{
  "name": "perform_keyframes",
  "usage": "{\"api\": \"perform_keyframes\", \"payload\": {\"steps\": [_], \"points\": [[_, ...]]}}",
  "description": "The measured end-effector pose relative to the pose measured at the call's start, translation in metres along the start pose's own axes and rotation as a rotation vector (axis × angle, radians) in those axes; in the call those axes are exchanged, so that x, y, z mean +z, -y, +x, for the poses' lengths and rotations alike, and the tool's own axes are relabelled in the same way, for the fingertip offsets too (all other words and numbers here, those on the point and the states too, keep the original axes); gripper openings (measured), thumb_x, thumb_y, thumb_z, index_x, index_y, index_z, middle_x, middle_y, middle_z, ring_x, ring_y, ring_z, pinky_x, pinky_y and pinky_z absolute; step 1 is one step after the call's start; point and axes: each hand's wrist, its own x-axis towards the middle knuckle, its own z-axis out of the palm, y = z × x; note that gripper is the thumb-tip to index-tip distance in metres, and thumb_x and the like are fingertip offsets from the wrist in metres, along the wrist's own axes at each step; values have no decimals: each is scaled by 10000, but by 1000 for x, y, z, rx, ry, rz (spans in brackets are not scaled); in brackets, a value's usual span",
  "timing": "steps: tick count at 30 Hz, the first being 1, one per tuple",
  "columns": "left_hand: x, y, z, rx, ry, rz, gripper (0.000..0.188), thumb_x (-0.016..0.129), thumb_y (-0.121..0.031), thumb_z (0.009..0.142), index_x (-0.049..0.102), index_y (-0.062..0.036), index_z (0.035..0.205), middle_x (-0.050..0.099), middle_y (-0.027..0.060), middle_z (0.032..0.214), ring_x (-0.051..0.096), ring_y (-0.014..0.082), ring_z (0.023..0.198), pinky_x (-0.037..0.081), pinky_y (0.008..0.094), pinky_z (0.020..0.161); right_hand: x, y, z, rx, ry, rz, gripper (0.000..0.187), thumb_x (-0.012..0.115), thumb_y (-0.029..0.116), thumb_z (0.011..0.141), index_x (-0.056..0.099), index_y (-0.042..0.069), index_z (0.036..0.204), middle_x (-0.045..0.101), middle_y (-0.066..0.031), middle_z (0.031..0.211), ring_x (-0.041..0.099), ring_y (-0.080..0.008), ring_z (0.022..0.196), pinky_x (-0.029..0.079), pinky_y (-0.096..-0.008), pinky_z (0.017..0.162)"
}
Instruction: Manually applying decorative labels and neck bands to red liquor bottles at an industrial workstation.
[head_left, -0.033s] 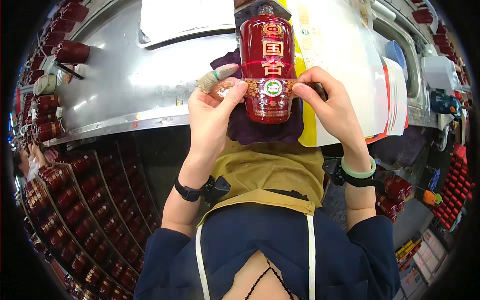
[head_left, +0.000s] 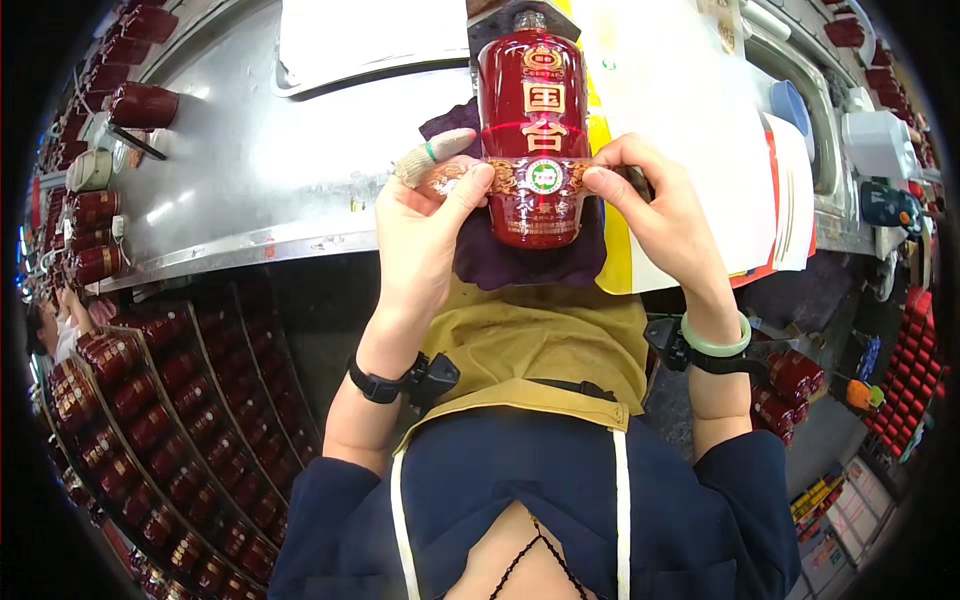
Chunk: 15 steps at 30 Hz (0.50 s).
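Note:
A dark red glass bottle (head_left: 533, 90) with gold raised lettering lies on its back, its neck pointing away from me. Across its lower part runs a patterned label strip (head_left: 506, 177) with a round green-and-white emblem. My left hand (head_left: 432, 205) pinches the strip's left end between thumb and fingers; a knitted finger cot (head_left: 425, 155) covers one fingertip. At the other end, my right hand (head_left: 655, 200) holds the strip between thumb and forefinger against the bottle's right side. A dark purple cloth (head_left: 490, 255) is spread under the bottle.
A white tray (head_left: 375, 45) rests on the metal worktop (head_left: 225, 170). To the right lie white sheets (head_left: 700, 180) over a yellow edge, beside a paper stack (head_left: 790, 190). Red bottles (head_left: 145, 105) stand at far left, with racks of bottles (head_left: 170, 440) below. Another person (head_left: 60, 320) is at the left edge.

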Motion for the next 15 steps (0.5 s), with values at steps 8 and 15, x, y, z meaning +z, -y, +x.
{"api": "perform_keyframes", "payload": {"steps": [8, 15], "points": [[-2, 2, 0, 16, 0, -5, 370, 764, -23, 908, 633, 28, 1250, 703, 72, 987, 649, 116, 876, 547, 266, 804, 0, 7, -1, 28, 27, -83, 164, 682, 152, 977, 646, -7, 963, 578, 0, 830, 461, -77, 746, 382, -243, 683], [-2, 2, -1, 14, -4, 4, 377, 763, -10, 903, 631, 25, 1254, 701, 68, 979, 651, 116, 887, 548, 269, 828, 3, 3, 0, -7, -16, -27, 204, 742, 187, 933, 685, -8, 945, 615, -55, 832, 503, -119, 678, 419, -281, 626]]}}
